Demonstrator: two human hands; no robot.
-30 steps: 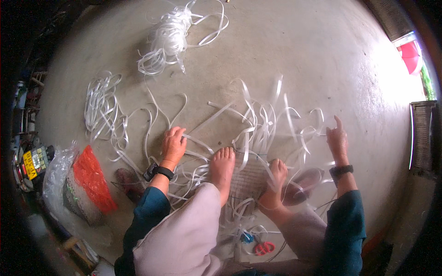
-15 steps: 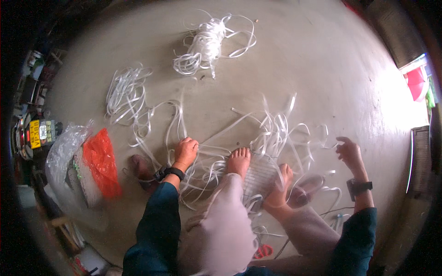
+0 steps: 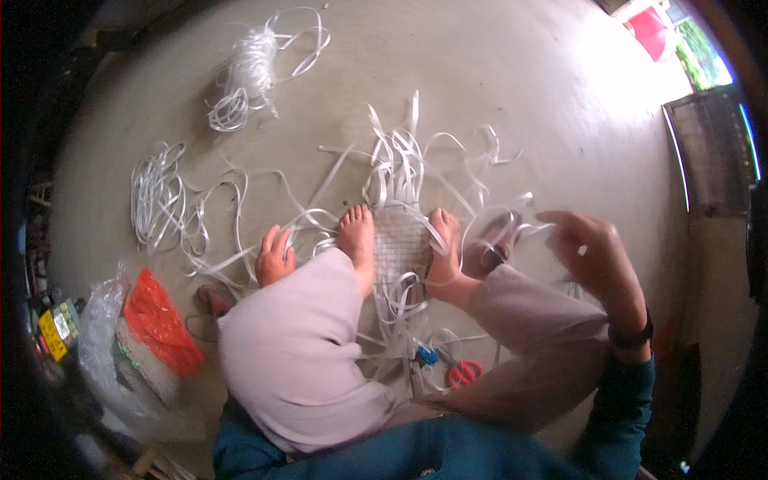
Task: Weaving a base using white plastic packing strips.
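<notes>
A woven panel of white plastic strips [image 3: 396, 252] lies on the floor between my bare feet [image 3: 358, 236]. Loose strips [image 3: 396, 164] fan out beyond its far edge, and more lie tangled at its near end. My right hand [image 3: 590, 252], raised at the right and smeared by motion, has its fingertips closed on the end of a white strip [image 3: 531, 230] that curves back toward the panel. Beyond my left knee, my left hand [image 3: 274, 256] hangs with fingers slightly apart beside a loose strip; the knee hides its wrist.
A white strip bundle [image 3: 250, 72] lies far left, with a looser coil [image 3: 156, 196] nearer. Red-handled scissors [image 3: 464, 374] and a small blue object [image 3: 428, 355] lie between my legs. Shoes [image 3: 500, 236] flank my feet. Red plastic [image 3: 160, 324] and clear plastic [image 3: 100, 336] lie left.
My view has shifted, so the floor things appear further left. My left hand has drawn back beside the knee, its fingers loosened. The right hand appears nearer and larger, with the strip at its fingertips.
</notes>
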